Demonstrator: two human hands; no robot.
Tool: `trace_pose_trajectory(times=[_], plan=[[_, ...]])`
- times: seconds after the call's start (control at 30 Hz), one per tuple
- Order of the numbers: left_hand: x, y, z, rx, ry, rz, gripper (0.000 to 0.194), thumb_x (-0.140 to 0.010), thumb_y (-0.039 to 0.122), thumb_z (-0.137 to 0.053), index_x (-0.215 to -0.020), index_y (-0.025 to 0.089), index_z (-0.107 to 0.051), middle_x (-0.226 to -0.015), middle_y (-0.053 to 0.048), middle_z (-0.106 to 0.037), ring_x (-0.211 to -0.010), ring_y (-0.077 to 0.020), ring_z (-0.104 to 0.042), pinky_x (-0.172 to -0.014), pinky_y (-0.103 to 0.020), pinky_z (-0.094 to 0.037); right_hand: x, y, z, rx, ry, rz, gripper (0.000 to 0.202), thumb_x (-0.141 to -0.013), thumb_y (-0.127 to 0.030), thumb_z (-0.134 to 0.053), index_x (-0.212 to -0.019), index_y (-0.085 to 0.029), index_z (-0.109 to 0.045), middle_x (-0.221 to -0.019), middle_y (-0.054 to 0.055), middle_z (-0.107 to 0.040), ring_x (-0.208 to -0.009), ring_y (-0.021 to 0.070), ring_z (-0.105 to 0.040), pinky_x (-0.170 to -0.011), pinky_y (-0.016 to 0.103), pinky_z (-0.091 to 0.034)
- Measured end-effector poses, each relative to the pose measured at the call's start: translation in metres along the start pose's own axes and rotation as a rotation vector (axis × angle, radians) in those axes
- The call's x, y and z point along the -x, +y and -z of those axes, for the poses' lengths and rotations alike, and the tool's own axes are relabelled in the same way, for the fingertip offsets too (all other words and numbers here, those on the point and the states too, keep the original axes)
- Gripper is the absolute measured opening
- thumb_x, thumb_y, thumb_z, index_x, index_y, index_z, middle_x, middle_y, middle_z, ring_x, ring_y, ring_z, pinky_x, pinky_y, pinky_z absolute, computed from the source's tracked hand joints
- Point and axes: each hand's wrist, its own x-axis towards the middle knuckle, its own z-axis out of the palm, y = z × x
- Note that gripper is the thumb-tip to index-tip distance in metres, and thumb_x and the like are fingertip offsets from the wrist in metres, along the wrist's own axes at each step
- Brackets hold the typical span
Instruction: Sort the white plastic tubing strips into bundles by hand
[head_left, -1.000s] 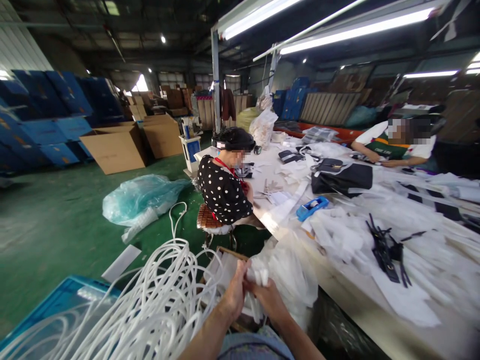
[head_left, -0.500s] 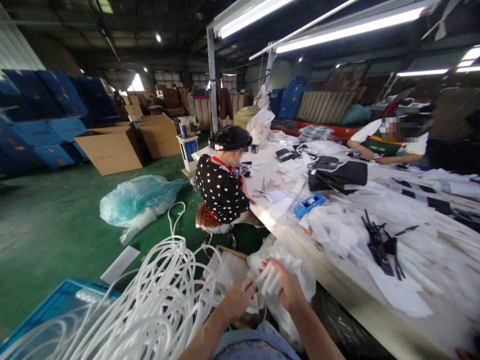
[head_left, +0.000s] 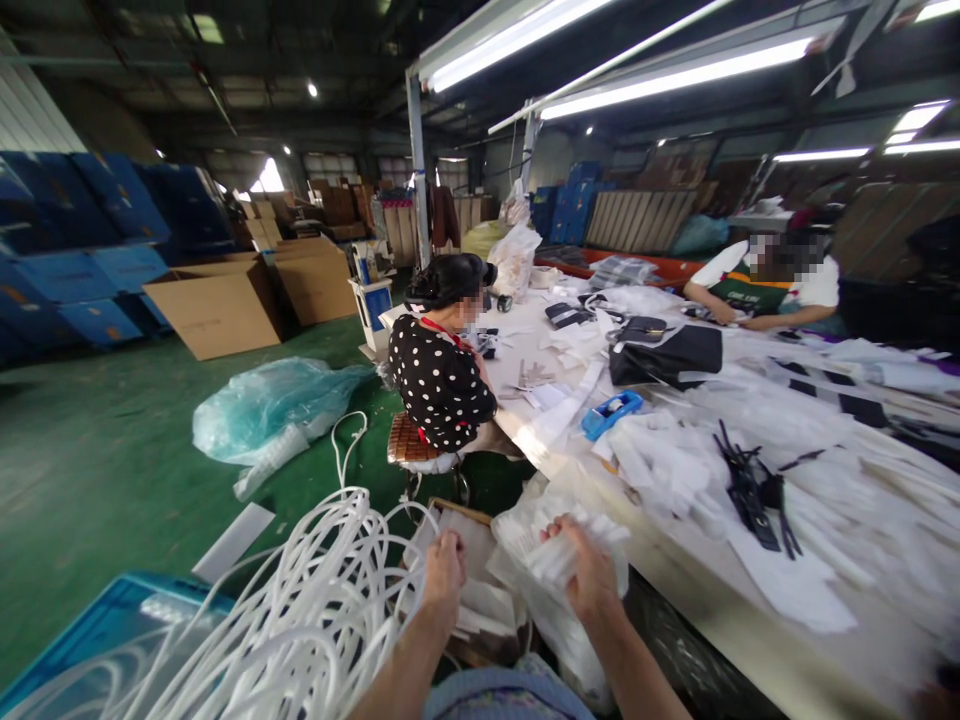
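Note:
My left hand point(head_left: 445, 572) is closed, fingers pinched, beside the right edge of a big heap of white cord point(head_left: 322, 600); whatever is between its fingers is too small to make out. Over a clear plastic bag point(head_left: 555, 625), my right hand point(head_left: 581, 565) has its fingers curled round several short white tubes point(head_left: 559, 555). Below and between the hands stands a box point(head_left: 487, 612) with white pieces in it.
A worktable point(head_left: 652, 540) on the right bears white sheets, a blue tape dispenser point(head_left: 611, 414), a black bag point(head_left: 667, 355) and black straps point(head_left: 754, 490). A person point(head_left: 439, 375) sits ahead; another point(head_left: 757, 290) works across the table. A blue crate point(head_left: 97, 640) is at lower left.
My left hand has moved left and up, away from the tubes and towards the cord heap. My right hand stays over the bag with the tubes. The view has shifted slightly.

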Motion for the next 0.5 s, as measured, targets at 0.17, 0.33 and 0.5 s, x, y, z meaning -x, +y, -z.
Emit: trace_pose_trajectory(times=[0.17, 0.33, 0.5], plan=[[0.002, 0.007, 0.000, 0.316, -0.009, 0.108, 0.062, -0.084, 0.078, -0.049, -0.090, 0.019, -0.068, -0.087, -0.009, -0.065, -0.066, -0.0166, -0.050, -0.057, -0.031, -0.037, 0.012, 0.009, 0.004, 0.367, -0.276, 0.015, 0.032, -0.068, -0.055, -0.075, -0.069, -0.025, -0.063, -0.066, 0.003, -0.065, -0.071, 0.0256, -0.063, -0.065, 0.036, -0.053], [0.020, 0.018, -0.021, 0.356, -0.248, 0.113, 0.077, -0.086, 0.082, -0.042, -0.112, 0.018, -0.074, -0.086, -0.012, -0.073, -0.082, -0.0261, -0.063, -0.072, -0.037, -0.050, 0.031, 0.024, -0.022, 0.525, -0.419, 0.044, 0.020, -0.068, -0.042, -0.073, -0.070, -0.023, -0.067, -0.064, 0.000, -0.067, -0.067, 0.0224, -0.061, -0.064, 0.033, -0.048], [0.028, 0.024, -0.026, 0.379, -0.309, 0.045, 0.084, -0.081, 0.087, -0.046, -0.118, 0.017, -0.073, -0.104, -0.016, -0.077, -0.115, -0.0359, -0.064, -0.102, -0.045, -0.052, 0.036, 0.025, -0.033, 0.624, -0.441, 0.079, 0.024, -0.068, -0.038, -0.070, -0.083, -0.020, -0.073, -0.078, 0.004, -0.075, -0.080, 0.0274, -0.067, -0.076, 0.037, -0.050]])
